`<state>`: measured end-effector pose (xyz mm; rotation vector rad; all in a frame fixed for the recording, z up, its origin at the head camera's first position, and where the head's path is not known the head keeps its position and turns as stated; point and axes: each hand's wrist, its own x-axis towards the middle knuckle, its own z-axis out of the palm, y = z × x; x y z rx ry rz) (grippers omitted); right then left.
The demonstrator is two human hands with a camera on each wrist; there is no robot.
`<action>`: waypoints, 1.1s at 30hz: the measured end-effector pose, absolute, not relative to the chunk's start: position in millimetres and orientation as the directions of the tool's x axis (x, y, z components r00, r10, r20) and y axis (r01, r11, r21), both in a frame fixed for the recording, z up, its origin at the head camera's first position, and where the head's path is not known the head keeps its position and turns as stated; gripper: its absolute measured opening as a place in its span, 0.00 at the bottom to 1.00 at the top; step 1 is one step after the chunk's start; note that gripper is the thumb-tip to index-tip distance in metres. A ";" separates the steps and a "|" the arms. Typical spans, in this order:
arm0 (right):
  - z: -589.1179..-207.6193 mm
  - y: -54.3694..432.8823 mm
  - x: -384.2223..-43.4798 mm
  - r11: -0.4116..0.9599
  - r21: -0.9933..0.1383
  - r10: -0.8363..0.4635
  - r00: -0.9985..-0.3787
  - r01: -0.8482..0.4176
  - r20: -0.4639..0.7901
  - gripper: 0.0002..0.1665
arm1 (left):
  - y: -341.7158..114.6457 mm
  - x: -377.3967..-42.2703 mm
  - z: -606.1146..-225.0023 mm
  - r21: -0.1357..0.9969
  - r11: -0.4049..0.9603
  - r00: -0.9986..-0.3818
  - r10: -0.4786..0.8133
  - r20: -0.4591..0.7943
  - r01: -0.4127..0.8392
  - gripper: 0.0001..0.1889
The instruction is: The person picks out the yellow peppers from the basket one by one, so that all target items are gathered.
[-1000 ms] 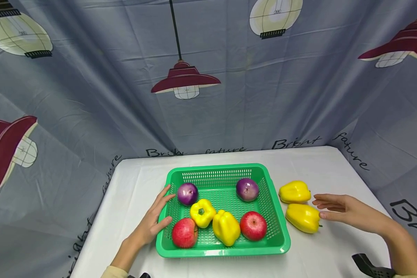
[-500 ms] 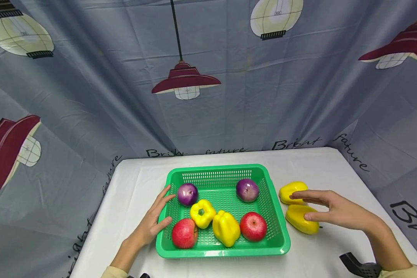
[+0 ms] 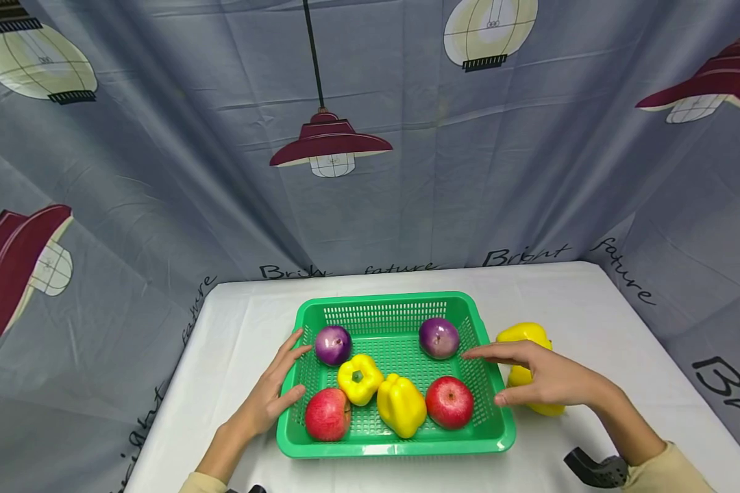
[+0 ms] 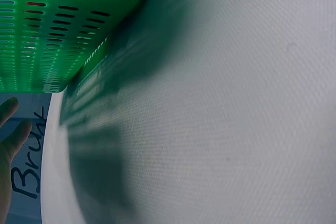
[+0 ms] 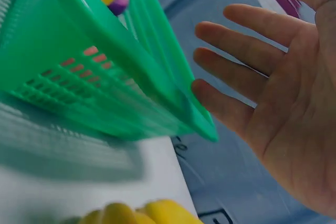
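Centrally, a green plastic basket (image 3: 395, 449) sits on a white table (image 3: 604, 315) in front of a blue-grey cloth (image 3: 401, 212) printed with lamps. Inside, a purple onion (image 3: 333, 344) lies at the far left and another onion (image 3: 439, 337) at the far right; nearer the person are a red apple (image 3: 328, 413) on the left, a second apple (image 3: 449, 402) on the right, and a yellow pepper (image 3: 360, 378) and a second pepper (image 3: 401, 405) between them. The person's left hand (image 3: 262, 402) is at the basket's left rim, fingers and thumb spread. Their right hand (image 3: 545, 376) is over the right rim, fingers extended and slightly parted, thumb apart; whether it touches the rim, I cannot tell. Beyond that rim, on the table, lie a third pepper (image 3: 526, 333) and a fourth pepper (image 3: 519, 376), both partly hidden by the right hand.
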<state>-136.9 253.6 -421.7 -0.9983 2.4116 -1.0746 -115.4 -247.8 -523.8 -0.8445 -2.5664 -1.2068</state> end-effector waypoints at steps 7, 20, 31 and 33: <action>-428.7 230.0 -142.6 0.363 -0.739 -0.789 -0.609 -0.568 0.080 0.37 | -248.3 -115.3 -523.9 0.654 0.506 -0.823 0.415 0.388 0.563 0.33; -423.7 198.7 -147.0 0.366 -0.716 -0.830 -0.557 -0.595 0.039 0.38 | -248.1 -116.1 -524.1 0.671 0.493 -0.828 0.413 0.380 0.554 0.33; -421.6 171.5 -165.1 0.338 -0.644 -0.871 -0.487 -0.687 0.062 0.38 | -247.8 -116.5 -524.0 0.654 0.498 -0.819 0.415 0.397 0.569 0.33; -422.3 168.1 -167.7 0.334 -0.642 -0.875 -0.480 -0.690 0.061 0.38 | -247.3 -116.3 -524.3 0.655 0.498 -0.820 0.414 0.396 0.568 0.33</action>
